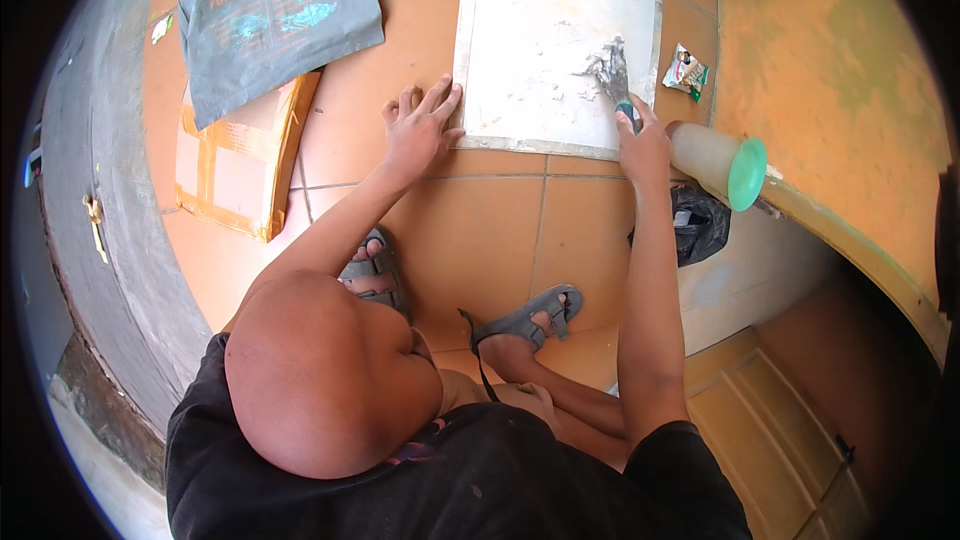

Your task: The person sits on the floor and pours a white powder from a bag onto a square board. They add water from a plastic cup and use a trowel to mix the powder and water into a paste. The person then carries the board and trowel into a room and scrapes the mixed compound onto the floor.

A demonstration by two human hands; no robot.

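A white rectangular panel [525, 7] with a grey border lies flat on the tiled floor before me. My left hand [420, 129] rests at its near left edge, fingers spread, holding nothing. In my right hand [646, 148] is the handle of a putty knife [616, 75], dark with some green. Its blade is smeared with pale grey paste and lies over the right part of the panel. A thicker smear of paste [598, 60] sits beside the blade, and thin rough patches mark the white surface.
A grey plastic bag [277, 30] overlaps a taped cardboard box [232, 172] on the left. To the right are a small snack packet [685, 73], a translucent container with a green end [709, 161], a black plastic bag [701, 221] and an orange wall [832, 67].
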